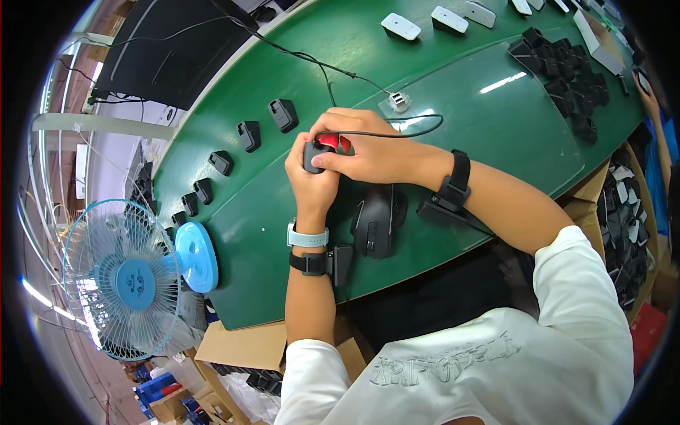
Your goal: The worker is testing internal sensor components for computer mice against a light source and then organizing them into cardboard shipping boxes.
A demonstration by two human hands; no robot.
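Observation:
Over the green tabletop both my hands meet around a small dark device (312,156) with a rounded, smooth face. My left hand (309,185) is closed around its lower side. From the right, my right hand (368,147) is closed on the same piece, its thumb pressed against the face. Between the right fingers shows a red object (334,142), too covered to name. A thin black cable (425,132) loops over the right hand and runs down to the device; its end is hidden by the fingers.
Black blocky units (283,115) stand in a row at the left, beside a blue fan (134,283). A white USB hub (398,101) lies ahead. Below my hands sits a black mouse-shaped object (375,223). White-topped units (401,26) and a black pile (559,67) lie farther off.

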